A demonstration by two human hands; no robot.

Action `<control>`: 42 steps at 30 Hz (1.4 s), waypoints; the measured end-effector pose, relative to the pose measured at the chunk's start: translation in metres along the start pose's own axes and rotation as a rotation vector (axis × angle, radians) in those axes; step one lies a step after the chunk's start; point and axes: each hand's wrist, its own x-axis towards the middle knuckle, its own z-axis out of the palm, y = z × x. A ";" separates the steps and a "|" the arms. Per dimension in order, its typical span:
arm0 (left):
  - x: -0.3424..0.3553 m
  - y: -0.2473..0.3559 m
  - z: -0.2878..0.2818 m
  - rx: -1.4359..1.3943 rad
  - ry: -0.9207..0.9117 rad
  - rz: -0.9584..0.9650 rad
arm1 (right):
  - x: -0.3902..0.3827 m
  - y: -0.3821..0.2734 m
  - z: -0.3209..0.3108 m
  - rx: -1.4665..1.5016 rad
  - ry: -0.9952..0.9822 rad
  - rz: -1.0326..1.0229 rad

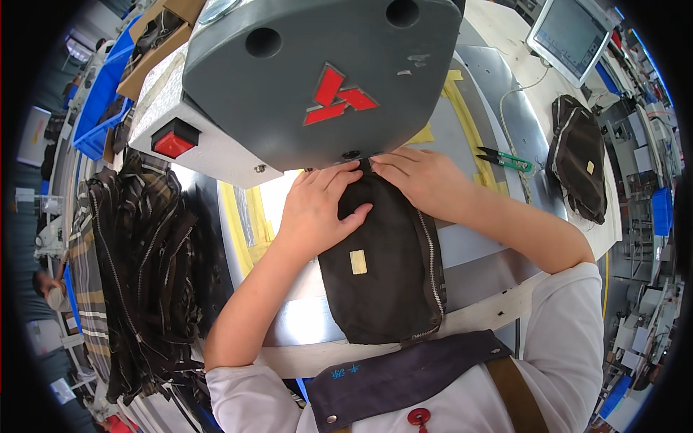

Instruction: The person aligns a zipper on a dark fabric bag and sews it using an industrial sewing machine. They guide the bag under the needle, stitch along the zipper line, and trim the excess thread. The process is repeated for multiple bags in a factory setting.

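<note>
A dark brown zippered fabric pouch [382,274] lies flat on the machine's bed, its far end under the grey head of a sewing machine [404,86]. It carries a small pale yellow patch, and a metal zipper runs down its right side. My left hand [317,209] rests on the pouch's far left edge, fingers stretched forward and thumb spread across the cloth. At the far right edge, my right hand [422,180] has its fingers together and bent, gripping the cloth. The machine head hides the needle area and part of the fingertips.
A heap of dark zippered pieces [144,260] hangs at the left. Another dark pouch [577,159] lies at the right, near green-handled thread snips [505,159]. A red switch [175,138] sits on the white box. Yellow tape [245,224] edges the bed; a screen [570,36] stands far right.
</note>
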 end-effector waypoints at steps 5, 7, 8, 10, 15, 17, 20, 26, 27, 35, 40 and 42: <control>0.000 0.002 -0.002 0.009 -0.004 0.012 | -0.001 -0.001 -0.003 0.004 -0.045 -0.002; 0.002 0.002 -0.002 0.017 -0.012 0.011 | -0.002 -0.001 -0.001 0.028 -0.025 0.003; 0.005 0.002 -0.002 0.013 -0.009 0.017 | -0.003 0.001 -0.004 0.022 -0.021 0.013; 0.007 0.000 0.000 0.009 0.013 0.040 | -0.002 0.002 -0.003 0.033 -0.022 -0.003; 0.006 0.002 -0.001 0.074 0.007 0.038 | 0.002 0.005 0.002 -0.015 -0.044 -0.040; 0.004 0.005 -0.003 0.067 0.003 0.014 | 0.001 0.002 0.000 -0.030 -0.043 -0.049; 0.007 0.011 -0.002 0.050 0.007 0.023 | -0.003 0.002 -0.001 -0.065 -0.040 -0.052; 0.010 0.008 -0.004 0.066 -0.030 -0.081 | 0.005 0.009 0.006 -0.021 -0.137 -0.002; 0.010 0.004 -0.003 0.072 -0.036 -0.085 | 0.006 0.011 0.008 -0.038 -0.117 0.001; 0.010 0.007 0.000 0.134 0.022 -0.056 | 0.005 0.013 0.016 -0.024 0.022 0.011; 0.011 0.005 0.002 0.097 0.051 -0.028 | 0.003 0.014 0.020 0.001 0.035 0.025; 0.011 0.006 0.001 0.071 0.061 -0.044 | 0.001 0.014 0.023 0.029 0.069 0.047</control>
